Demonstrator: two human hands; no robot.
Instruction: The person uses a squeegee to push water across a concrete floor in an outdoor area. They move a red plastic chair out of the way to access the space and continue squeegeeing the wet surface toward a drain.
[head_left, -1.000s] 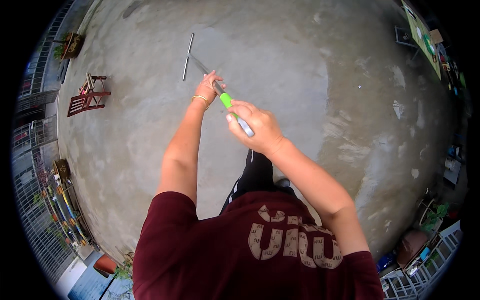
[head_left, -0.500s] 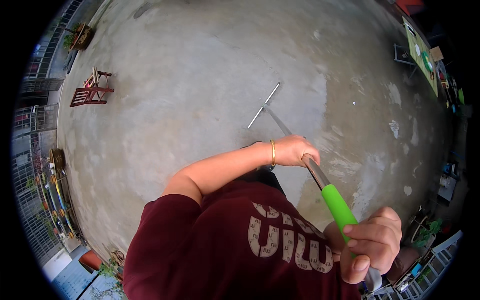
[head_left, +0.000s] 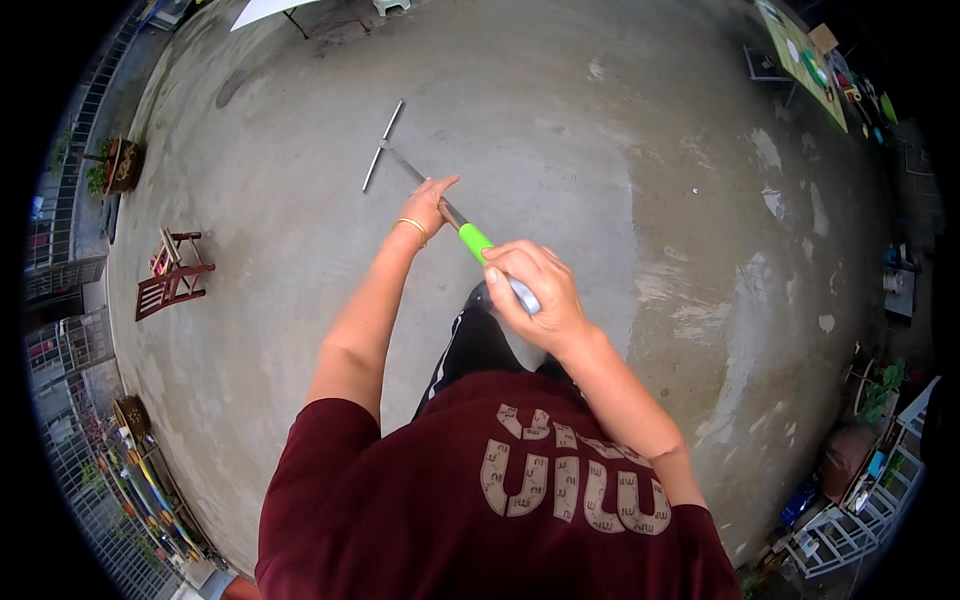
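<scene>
- Lower end of long-handled floor tool (head_left: 455,215) swallowed by right hand (head_left: 535,300); tip not visible.
- Part of metal shaft covered by left hand (head_left: 430,200).
- Legs mostly hidden under maroon shirt (head_left: 500,490).
- Shirt and shoulders cut off by bottom edge.
- Clutter along right rim (head_left: 860,460) too small and warped to identify.
- Objects along fence at lower left (head_left: 140,480) bent, indistinct.

I see flat, even daylight, barely any shadows; sharp centre, heavy fisheye bending, black vignette at edges.
</scene>
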